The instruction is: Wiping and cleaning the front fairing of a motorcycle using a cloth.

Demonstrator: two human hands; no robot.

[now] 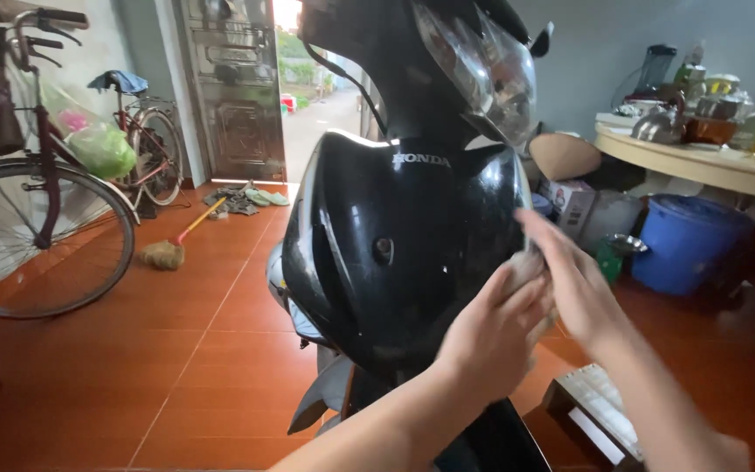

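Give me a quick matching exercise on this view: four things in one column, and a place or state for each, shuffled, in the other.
Things:
1. broom
2. blue tub
3. green bag
4. black front panel of the motorbike

Places or states:
A. hanging on the bicycle at the left
B. under the round table at the right
C. lying on the orange floor tiles near the open door
D. touched by both hands, the left hand and right hand, with a pale cloth between them

Pairs: 1-C, 2-B, 3-A, 4-D
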